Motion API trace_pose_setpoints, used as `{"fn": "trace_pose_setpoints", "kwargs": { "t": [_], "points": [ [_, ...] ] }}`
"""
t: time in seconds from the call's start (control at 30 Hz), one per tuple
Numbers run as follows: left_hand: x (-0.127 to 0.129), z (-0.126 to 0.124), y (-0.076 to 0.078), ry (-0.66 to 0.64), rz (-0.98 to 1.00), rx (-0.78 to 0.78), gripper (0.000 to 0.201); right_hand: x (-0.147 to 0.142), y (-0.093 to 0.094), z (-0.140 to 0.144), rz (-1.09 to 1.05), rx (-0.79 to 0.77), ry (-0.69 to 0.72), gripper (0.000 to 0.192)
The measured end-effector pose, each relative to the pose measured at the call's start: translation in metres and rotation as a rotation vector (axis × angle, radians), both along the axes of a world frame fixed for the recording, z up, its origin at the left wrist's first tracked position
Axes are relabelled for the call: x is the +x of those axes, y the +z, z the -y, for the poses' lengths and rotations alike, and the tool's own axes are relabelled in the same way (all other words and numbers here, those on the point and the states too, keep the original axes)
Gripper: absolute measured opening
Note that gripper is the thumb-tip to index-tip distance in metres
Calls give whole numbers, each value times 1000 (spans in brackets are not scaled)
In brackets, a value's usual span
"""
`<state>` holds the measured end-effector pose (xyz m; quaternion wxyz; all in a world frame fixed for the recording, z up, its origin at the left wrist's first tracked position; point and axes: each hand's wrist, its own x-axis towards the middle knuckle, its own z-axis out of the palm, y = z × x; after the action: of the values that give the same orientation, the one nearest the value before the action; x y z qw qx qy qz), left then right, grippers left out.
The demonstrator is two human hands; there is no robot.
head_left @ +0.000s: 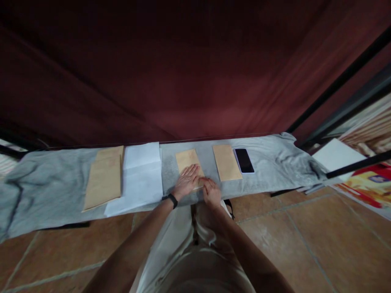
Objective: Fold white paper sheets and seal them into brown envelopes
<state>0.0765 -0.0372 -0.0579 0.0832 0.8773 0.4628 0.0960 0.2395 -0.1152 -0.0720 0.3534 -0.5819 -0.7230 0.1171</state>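
A small brown envelope point(187, 159) lies on the grey cloth point(269, 167) in front of me. My left hand point(186, 182), with a black band on its wrist, lies flat on the envelope's near end, fingers spread. My right hand point(211, 192) rests at the envelope's near right corner, fingers curled against its edge. Whether it pinches the paper I cannot tell. A second small brown envelope point(226, 162) lies just to the right, apart from both hands.
A black phone point(244, 160) lies beside the right envelope. To the left are white sheets point(141, 175) and a larger brown envelope point(104, 177). A dark red curtain hangs behind. A white sheet point(336, 155) and black bars are at right. Tiled floor below.
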Motion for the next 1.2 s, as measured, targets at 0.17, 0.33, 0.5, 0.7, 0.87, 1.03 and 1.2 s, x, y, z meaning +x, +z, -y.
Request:
{"fn": "trace_pose_setpoints", "kwargs": {
  "t": [0.17, 0.33, 0.5, 0.7, 0.87, 1.03, 1.2],
  "points": [
    [-23, 43, 1, -30, 89, -85, 52, 9, -3, -3, -119, -46, 4, 41],
    [-37, 75, 3, -4, 241, -39, 45, 23, 3, -4, -167, -28, 217, 36],
    [-27, 88, 4, 143, 326, 34, 35, 30, 12, -3, -104, -37, 300, 32],
    [-24, 93, 3, 175, 412, 49, 33, 38, 12, -3, -67, -49, 275, 33],
    [-20, 92, 2, 278, 547, -2, 35, 46, 18, -12, 15, -59, 238, 29],
    [-16, 85, 4, 333, 614, -54, 35, 52, 30, -31, 276, -42, 420, 30],
    [-20, 81, 6, 320, 529, -87, 38, 55, 32, -41, 426, 2, 517, 33]
  ]
}}
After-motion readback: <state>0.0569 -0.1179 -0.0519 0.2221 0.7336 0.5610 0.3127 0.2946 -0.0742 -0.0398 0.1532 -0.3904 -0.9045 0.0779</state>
